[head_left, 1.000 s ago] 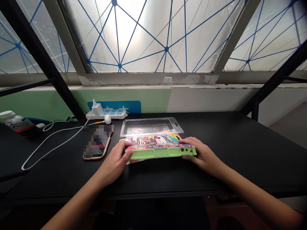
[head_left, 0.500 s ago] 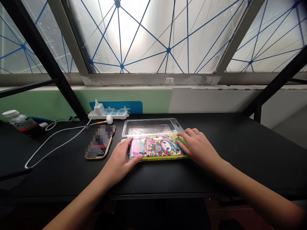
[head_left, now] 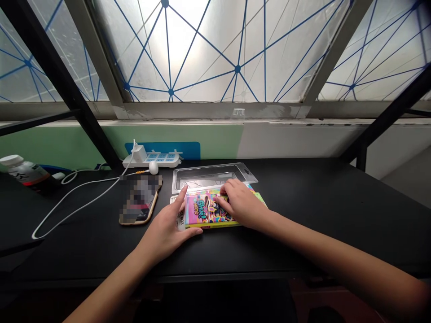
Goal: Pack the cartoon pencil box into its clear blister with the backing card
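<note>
A flat, oblong box printed with bright cartoon figures lies on the black desk in front of me. It sits on a white printed card, whose left end shows beside it. My left hand is open at the box's left end, with the thumb along the near edge and the index finger stretched towards the far corner. Across the top of the box rests my right hand, its fingers bent but apart and touching the printed surface. Behind the box is a clear plastic blister shell, partly hidden by the right hand.
To the left lies a phone, near a looped white cable. A white power strip with a plugged-in charger stands against the wall. A bottle is at the far left. Black frame bars slope up on both sides.
My right hand has slid left from the box's right end to over its middle. The left hand's index finger has lifted and straightened. The box has turned slightly.
</note>
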Available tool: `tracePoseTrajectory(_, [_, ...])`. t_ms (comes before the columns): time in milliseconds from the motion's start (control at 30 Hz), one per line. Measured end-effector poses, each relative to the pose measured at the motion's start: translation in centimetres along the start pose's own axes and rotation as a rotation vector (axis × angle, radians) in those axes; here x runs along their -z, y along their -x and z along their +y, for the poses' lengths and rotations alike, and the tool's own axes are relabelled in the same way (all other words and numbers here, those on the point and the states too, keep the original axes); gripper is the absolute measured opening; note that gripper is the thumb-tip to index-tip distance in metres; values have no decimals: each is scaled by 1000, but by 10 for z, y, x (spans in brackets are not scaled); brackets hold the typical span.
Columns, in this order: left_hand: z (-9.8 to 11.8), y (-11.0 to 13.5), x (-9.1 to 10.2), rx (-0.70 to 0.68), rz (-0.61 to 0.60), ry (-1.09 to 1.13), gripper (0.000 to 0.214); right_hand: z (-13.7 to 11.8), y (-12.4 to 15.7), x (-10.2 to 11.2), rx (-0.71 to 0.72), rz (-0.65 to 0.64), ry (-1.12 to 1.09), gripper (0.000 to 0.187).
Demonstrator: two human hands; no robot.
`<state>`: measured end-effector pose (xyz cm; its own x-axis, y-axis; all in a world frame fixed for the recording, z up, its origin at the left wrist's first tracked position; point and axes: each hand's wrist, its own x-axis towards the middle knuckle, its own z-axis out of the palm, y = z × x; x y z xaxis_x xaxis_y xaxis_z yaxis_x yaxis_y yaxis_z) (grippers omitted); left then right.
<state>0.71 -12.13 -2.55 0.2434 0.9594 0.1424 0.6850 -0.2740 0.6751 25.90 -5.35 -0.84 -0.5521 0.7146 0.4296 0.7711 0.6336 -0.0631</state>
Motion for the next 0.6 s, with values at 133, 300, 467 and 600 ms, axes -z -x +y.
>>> tracePoseTrajectory(133, [0, 1, 4, 24, -2, 58, 103, 0, -2, 2, 16, 123, 0, 26])
tracePoseTrajectory(300, [-8, 3, 10, 52, -31, 210, 67, -2, 8, 16, 259, 415, 27, 19])
tracePoseTrajectory(467, [-10, 2, 12, 91, -50, 81, 70, -6, 45, 54, 495, 242, -195, 23])
tracePoseTrajectory(600, [-7, 3, 15, 77, -103, -22, 78, 16, 79, 66, 392, -71, -334, 57])
